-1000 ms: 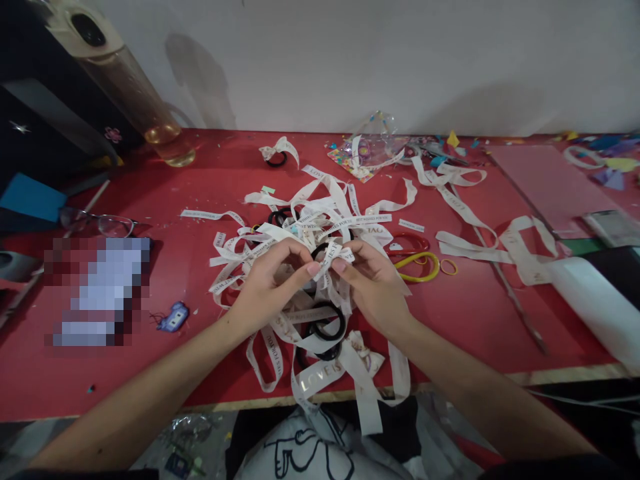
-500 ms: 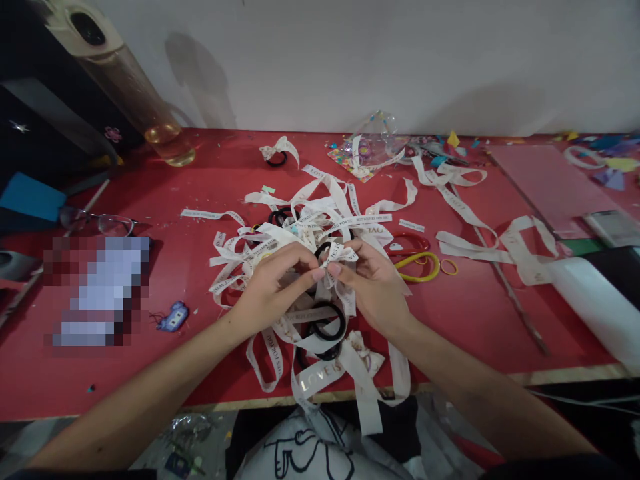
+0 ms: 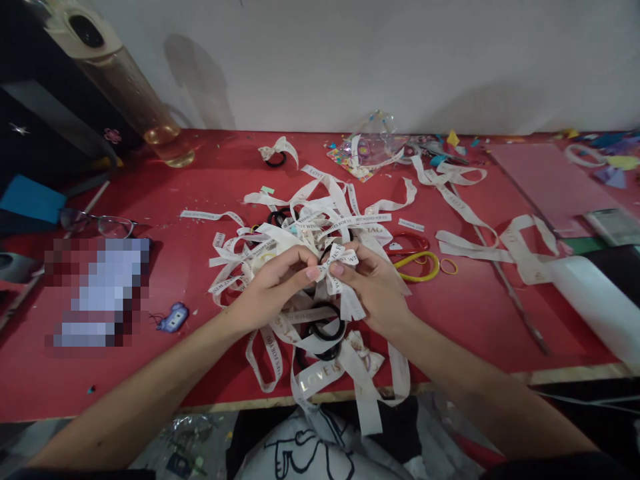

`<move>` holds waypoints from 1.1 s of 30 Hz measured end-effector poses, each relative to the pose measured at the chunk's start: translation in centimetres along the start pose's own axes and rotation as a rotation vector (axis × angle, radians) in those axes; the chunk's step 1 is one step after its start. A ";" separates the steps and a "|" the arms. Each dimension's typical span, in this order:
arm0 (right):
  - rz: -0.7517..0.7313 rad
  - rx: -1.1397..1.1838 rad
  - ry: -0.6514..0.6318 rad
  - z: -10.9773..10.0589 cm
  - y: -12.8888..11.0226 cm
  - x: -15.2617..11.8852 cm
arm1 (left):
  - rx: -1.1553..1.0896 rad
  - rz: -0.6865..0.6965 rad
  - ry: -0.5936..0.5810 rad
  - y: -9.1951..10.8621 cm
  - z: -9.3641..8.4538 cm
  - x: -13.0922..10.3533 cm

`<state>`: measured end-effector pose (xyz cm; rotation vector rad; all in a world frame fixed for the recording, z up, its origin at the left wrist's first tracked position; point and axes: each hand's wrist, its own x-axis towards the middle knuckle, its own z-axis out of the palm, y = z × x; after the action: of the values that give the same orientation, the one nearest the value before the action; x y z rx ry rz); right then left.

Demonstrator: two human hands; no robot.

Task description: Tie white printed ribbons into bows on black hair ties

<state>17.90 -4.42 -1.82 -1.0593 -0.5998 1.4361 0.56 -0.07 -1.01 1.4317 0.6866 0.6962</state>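
My left hand [image 3: 275, 283] pinches the left side of a white printed ribbon bow [image 3: 343, 260] between thumb and index finger. On the bow's right side, my right hand [image 3: 375, 287] is closed with its thumb pressed on the ribbon. Two ribbon tails hang below the bow. Under and around both hands spreads a heap of white printed ribbons [image 3: 320, 383]. Black hair ties [image 3: 327, 322] lie in the heap below my hands. Just right of my right hand are yellow scissor handles [image 3: 425, 267].
A bottle [image 3: 135, 93] stands at the back left, near glasses [image 3: 115, 225] and a blurred-out phone [image 3: 107, 287]. A finished-looking bow [image 3: 275, 152] lies at the back. Loose ribbon [image 3: 465, 207], a thin stick [image 3: 520, 310] and a pink sheet [image 3: 545, 183] are at right.
The bow between my hands has turned and shows more of its loops and tails. My left fingertips have shifted slightly left, and the black ring by the bow is now mostly hidden.
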 end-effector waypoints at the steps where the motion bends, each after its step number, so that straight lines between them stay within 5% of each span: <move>1: -0.002 -0.010 0.001 0.0 0.0 0.0 | -0.034 -0.020 -0.015 0.0 0.0 0.0; 5: 0.001 -0.028 -0.012 0.0 -0.1 0.1 | -0.077 -0.043 -0.048 0.0 -0.2 0.2; 14: -0.039 -0.118 0.004 -0.9 0.7 0.4 | 0.235 0.050 0.040 -0.1 -0.3 0.0; 21: -0.128 -0.210 0.038 -1.3 1.2 0.5 | 0.151 0.051 0.038 0.0 -0.3 0.1; 33: -0.172 -0.262 -0.009 -1.3 1.1 0.2 | 0.454 0.270 0.128 0.0 -0.2 0.2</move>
<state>18.50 -4.68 -3.35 -1.1744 -0.8821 1.2349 0.51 0.24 -1.03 1.9339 0.7919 0.8841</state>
